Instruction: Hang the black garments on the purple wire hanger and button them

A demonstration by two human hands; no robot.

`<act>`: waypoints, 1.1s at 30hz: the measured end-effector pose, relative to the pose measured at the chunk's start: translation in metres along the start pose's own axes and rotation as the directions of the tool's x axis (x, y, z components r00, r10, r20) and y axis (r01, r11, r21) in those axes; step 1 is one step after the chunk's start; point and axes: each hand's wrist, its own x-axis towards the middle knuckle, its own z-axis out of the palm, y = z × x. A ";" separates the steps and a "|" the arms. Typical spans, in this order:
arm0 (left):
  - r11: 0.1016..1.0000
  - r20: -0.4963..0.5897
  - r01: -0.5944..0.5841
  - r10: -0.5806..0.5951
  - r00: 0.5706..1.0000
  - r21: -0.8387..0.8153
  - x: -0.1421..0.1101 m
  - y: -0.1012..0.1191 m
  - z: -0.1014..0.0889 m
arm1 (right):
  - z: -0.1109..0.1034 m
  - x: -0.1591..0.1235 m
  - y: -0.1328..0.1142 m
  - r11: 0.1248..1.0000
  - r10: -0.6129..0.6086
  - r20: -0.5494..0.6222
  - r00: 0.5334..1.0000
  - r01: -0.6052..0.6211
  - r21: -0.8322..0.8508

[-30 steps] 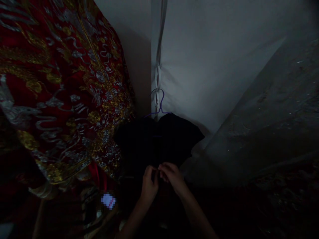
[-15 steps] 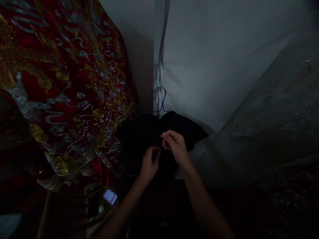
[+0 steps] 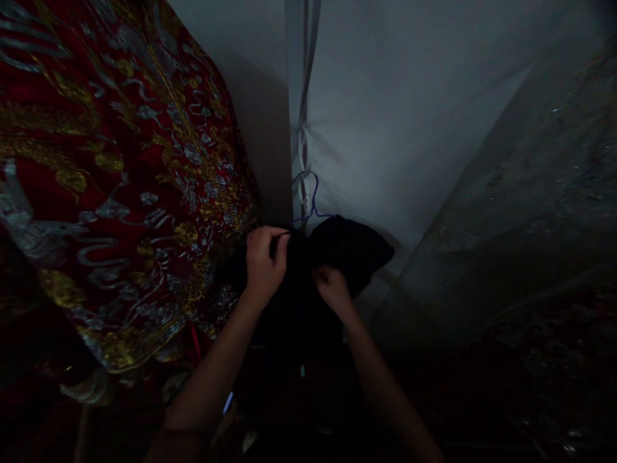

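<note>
A black garment (image 3: 354,247) hangs on a thin purple hanger (image 3: 315,199) against the wall; its details are lost in the dark. My left hand (image 3: 265,265) is at its upper left part near the neckline, thumb and fingertips pinched on the cloth. Lower and to the right, my right hand (image 3: 333,289) is closed at the front middle of the garment, its fingertips curled into the dark fabric. The hanger's hook goes through a white loop (image 3: 303,148) on a hanging strap.
A red garment with gold and silver embroidery (image 3: 159,193) fills the left side, close to my left arm. A pale wall (image 3: 385,128) stands behind. On the right hangs a translucent, sparkling sheet (image 3: 506,212). The area below is very dark.
My left hand has moved up and left to the garment's neckline. My right hand has come slightly down and its fingers have closed at the front. The view has shifted a little.
</note>
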 end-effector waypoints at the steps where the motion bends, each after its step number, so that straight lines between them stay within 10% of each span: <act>1: 0.993 -0.124 0.100 -0.107 0.987 -0.062 0.001 -0.010 -0.008 | 0.006 -0.006 0.008 0.999 0.031 0.031 0.999 -0.032 0.042; 4: 0.792 -0.346 0.395 -0.573 0.743 -0.464 -0.012 -0.051 -0.032 | 0.016 -0.032 0.018 0.974 0.053 0.129 0.990 -0.080 0.211; 8: 0.196 0.003 0.585 -0.947 0.322 -0.787 -0.069 -0.092 -0.041 | 0.015 -0.061 0.008 0.921 0.027 0.198 0.980 -0.102 0.377; 10: 0.036 0.136 0.659 -0.969 0.208 -0.751 -0.102 -0.095 -0.035 | 0.013 -0.066 0.007 0.891 0.054 0.168 0.984 -0.124 0.438; 13: -0.029 0.185 0.704 -0.972 0.146 -0.710 -0.134 -0.080 -0.020 | 0.007 -0.065 0.015 0.866 0.108 0.108 0.988 -0.146 0.478; 16: -0.005 0.213 0.703 -0.955 0.208 -0.711 -0.137 -0.052 -0.006 | 0.001 -0.063 0.027 0.901 0.146 0.097 0.984 -0.173 0.398; 19: 0.082 0.322 0.725 -0.858 0.401 -0.684 -0.126 -0.015 0.007 | -0.006 -0.070 0.029 0.950 0.149 0.113 0.982 -0.174 0.260; 25: 0.595 0.420 0.648 -0.494 0.762 -0.476 -0.118 0.052 0.033 | -0.018 -0.092 0.018 0.957 -0.096 0.262 0.960 0.016 0.291; 30: 0.728 0.400 0.552 -0.401 0.824 -0.407 -0.123 0.070 0.039 | -0.034 -0.088 0.021 0.980 -0.083 0.024 0.996 0.078 0.182; 33: 0.752 0.367 0.548 -0.425 0.827 -0.365 -0.129 0.073 0.036 | -0.044 -0.084 0.015 0.957 -0.140 0.073 0.987 0.116 0.266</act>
